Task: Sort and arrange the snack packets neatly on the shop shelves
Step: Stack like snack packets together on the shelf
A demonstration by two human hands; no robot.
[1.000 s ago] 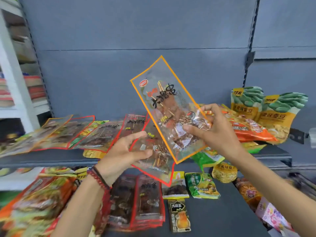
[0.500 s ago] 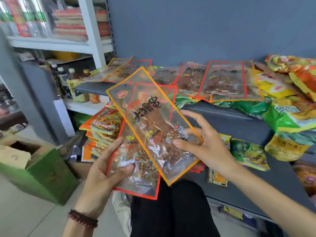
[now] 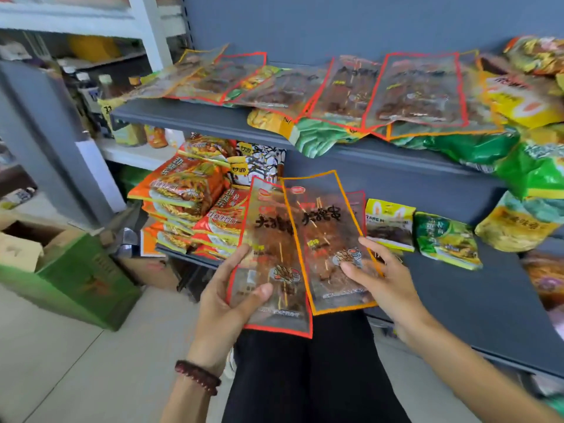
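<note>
Two skewer packets are in hand in the head view: the left hand (image 3: 232,297) grips the red-edged packet (image 3: 271,236), thumb on top, and the right hand (image 3: 381,282) pinches the orange-edged packet (image 3: 323,236), which overlaps the first. Recommended procedure: square the edges, then lay both flat beside the row of like packets (image 3: 418,90) on the upper shelf (image 3: 189,117) above the hands, without creasing the film.

The upper shelf (image 3: 183,117) carries overlapping clear packets (image 3: 418,90), partly atop green bags (image 3: 476,148). The lower shelf (image 3: 457,300) holds stacked orange packets (image 3: 189,196), a yellow packet (image 3: 389,227) and a green packet (image 3: 445,242). A green box (image 3: 82,279) stands on the floor (image 3: 61,361).
</note>
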